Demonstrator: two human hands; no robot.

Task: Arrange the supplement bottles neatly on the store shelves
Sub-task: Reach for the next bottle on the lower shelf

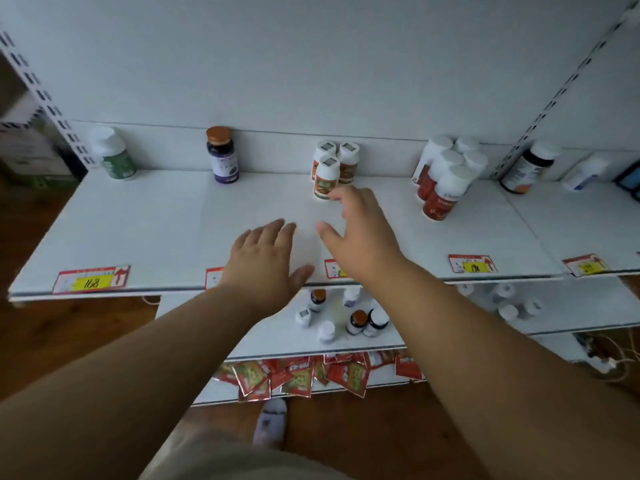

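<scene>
Three white bottles with red-orange labels (327,176) stand clustered mid-shelf on the white upper shelf (166,220). My right hand (360,233) hovers just in front of them, fingers loosely spread, holding nothing. My left hand (265,259) is flat and open over the shelf's front, empty. A dark purple bottle with a brown cap (222,155) stands to the left, a green-labelled white bottle (114,154) at the far left, and several red-labelled white bottles (445,178) stand grouped at the right.
A lower shelf (242,341) carries several loose small bottles (346,315). Red sachets (298,375) lie on the shelf below it. Price tags (90,279) line the front edge. A dark bottle (528,168) stands on the neighbouring shelf section to the right. Wooden floor lies below.
</scene>
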